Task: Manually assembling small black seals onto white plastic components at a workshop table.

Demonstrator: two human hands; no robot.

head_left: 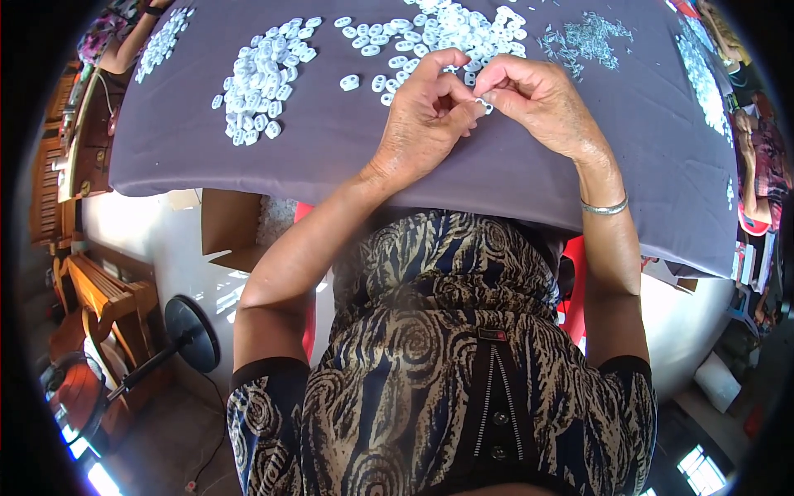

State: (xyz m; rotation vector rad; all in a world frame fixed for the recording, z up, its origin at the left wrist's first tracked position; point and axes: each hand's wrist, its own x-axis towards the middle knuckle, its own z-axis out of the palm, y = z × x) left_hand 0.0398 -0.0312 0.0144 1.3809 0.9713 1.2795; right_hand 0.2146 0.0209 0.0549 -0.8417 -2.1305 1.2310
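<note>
Both hands meet above the near part of the table, fingertips almost touching. My left hand (426, 116) is closed, its thumb and fingers pinching a small white plastic piece (486, 106). Right beside that piece, my right hand (542, 103) has thumb and forefinger pressed together; whatever is between them is too small to make out. Just beyond my hands spreads a pile of white oval plastic pieces with slots (463, 29), partly covered by my fingers. A heap of tiny shiny metal bits, like screws or pins (587, 43), lies past my right hand.
A second heap of white oval pieces (260, 83) lies to the left on the grey-covered table (331, 157), with one stray piece (350, 82) between. Other people's arms (132, 45) show at the far left and right edges. A black-based stand (192, 335) is on the floor.
</note>
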